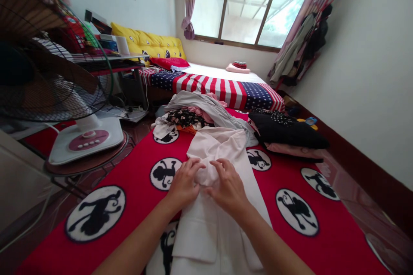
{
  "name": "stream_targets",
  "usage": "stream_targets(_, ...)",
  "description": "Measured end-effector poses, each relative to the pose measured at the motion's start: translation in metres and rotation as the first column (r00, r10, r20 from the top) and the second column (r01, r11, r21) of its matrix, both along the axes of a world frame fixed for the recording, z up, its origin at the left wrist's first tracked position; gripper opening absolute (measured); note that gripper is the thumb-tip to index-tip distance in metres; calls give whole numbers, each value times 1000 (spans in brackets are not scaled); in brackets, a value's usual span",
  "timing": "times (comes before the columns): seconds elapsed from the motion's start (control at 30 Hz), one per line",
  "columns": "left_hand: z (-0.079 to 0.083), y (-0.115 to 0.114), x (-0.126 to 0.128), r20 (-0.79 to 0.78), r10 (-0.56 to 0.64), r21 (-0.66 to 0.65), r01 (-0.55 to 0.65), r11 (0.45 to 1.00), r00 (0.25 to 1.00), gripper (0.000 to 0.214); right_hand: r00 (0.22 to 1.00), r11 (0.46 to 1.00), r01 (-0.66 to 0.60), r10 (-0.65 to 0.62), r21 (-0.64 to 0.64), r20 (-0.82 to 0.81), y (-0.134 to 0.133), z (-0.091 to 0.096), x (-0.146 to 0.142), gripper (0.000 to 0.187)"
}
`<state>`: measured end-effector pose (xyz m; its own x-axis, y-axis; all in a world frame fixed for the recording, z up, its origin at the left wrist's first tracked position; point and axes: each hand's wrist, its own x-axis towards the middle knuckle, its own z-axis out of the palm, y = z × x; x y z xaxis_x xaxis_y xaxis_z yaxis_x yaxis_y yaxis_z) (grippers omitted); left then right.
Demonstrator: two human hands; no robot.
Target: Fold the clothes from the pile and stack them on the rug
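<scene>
A white jacket (206, 210) lies lengthwise on the red blanket, its pockets low in the picture and its upper part spread away from me. Both hands are on a bunched fold in its middle. My left hand (185, 180) has its fingers curled on the left side of the fold, pinching the cloth. From the right, my right hand (227, 182) grips the same fold, with thumb and fingers bent around it. The fingertips of the two hands are a short gap apart, and white cloth shows between them.
Beyond the jacket is a heap of clothes (196, 109). A black pillow (287, 131) lies to the right on the red blanket (129, 206). At left, a fan (87, 137) stands on a round stool. A bed with a flag-patterned cover (213, 88) is under the window.
</scene>
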<state>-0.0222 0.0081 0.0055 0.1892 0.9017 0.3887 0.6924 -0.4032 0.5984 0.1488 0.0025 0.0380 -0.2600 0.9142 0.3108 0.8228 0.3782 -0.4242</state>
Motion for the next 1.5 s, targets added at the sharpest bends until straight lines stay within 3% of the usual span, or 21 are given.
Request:
stream_targets(0.07,2,1,3,-2,30,2,-30,1000,1000,35,999,999,-17,15,38,47,-3,-7,-8,70)
stream_targets(0.13,7,3,6,28,59,-12,-59,998,998,18,999,997,0,-4,82,40,0,-14,-15,69)
stream_targets(0.23,20,3,9,77,115,-26,-114,993,990,15,998,983,62,-58,173,-27,11,-16,-20,57)
stream_targets(0.4,42,1,15,108,161,-8,-161,987,981,15,990,952,120,-93,280,-106,27,-1,-5,45)
stream_targets(0.5,53,-6,23,144,104,-8,-104,995,984,15,981,931,167,-124,326,-148,26,8,16,46)
stream_targets(0.6,57,-21,35,239,-71,-79,93,993,968,20,979,931,173,-126,321,-162,17,8,41,39)
stream_targets(0.7,54,-36,44,246,-228,-121,263,957,942,23,987,968,142,-124,206,-98,2,0,71,29)
stream_targets(0.83,40,-34,48,145,-183,-15,187,982,972,20,996,994,90,-90,-58,4,-10,-7,101,33)
stream_targets(0.9,29,-26,50,101,-131,31,129,991,986,24,992,991,116,-119,-69,-42,-10,-5,104,35)
stream_targets(0.97,16,-20,55,18,-147,12,147,989,989,38,985,991,136,-135,-1,-103,-5,-2,97,31)
stream_targets(1.07,-1,-22,61,-79,-290,-57,286,956,954,47,992,998,27,-21,52,-123,4,-5,81,26)
stream_targets(1.17,-9,-30,57,3,-398,-46,398,916,917,35,996,997,-78,77,-25,-35,8,-14,73,22)
stream_targets(1.27,-4,-24,39,209,-280,-26,291,956,937,23,998,999,-24,26,-36,55,8,-17,71,21)
stream_targets(1.37,8,4,13,329,73,-39,-64,997,942,26,1000,998,10,-9,69,-7,14,-9,61,20)
stream_targets(1.43,14,32,-3,336,297,-121,-272,955,894,33,995,995,-34,43,98,-95,22,-2,47,14)
stream_targets(1.5,15,61,-15,313,416,-238,-353,905,854,42,984,994,-84,93,65,-152,33,3,30,11)
